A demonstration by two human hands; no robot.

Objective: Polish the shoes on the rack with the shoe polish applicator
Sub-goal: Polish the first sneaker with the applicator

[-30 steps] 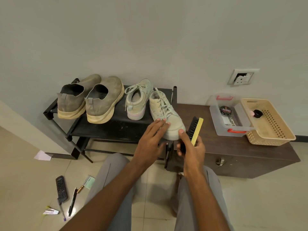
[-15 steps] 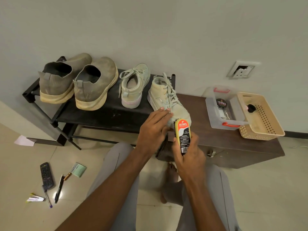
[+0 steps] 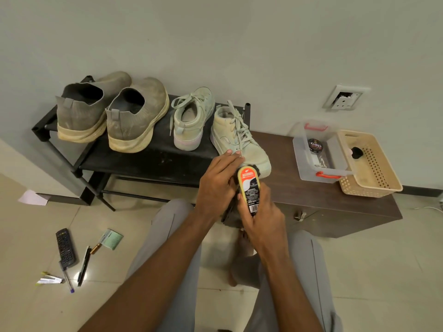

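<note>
Head view: right hand [image 3: 261, 212] grips the shoe polish applicator [image 3: 249, 188], now label-up, dark bristle end touching the toe of the pale lace-up sneaker [image 3: 239, 137]. A second ago the brush was edge-on, bristles showing, off the toe. Left hand [image 3: 219, 180] lies flat-fingered on the sneaker's side, steadying it at the rack [image 3: 153, 159] edge. Polishing looks just begun; the other sneaker [image 3: 191, 118] and grey pair [image 3: 112, 111] look untouched.

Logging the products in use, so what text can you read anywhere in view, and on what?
"Cherry": on the round black polish tin in the clear plastic box, upside down to the camera.
Shoe polish applicator in the right hand: orange label and small print blurred, unreadable.
Remote control on the floor: buttons too small to read.
</note>
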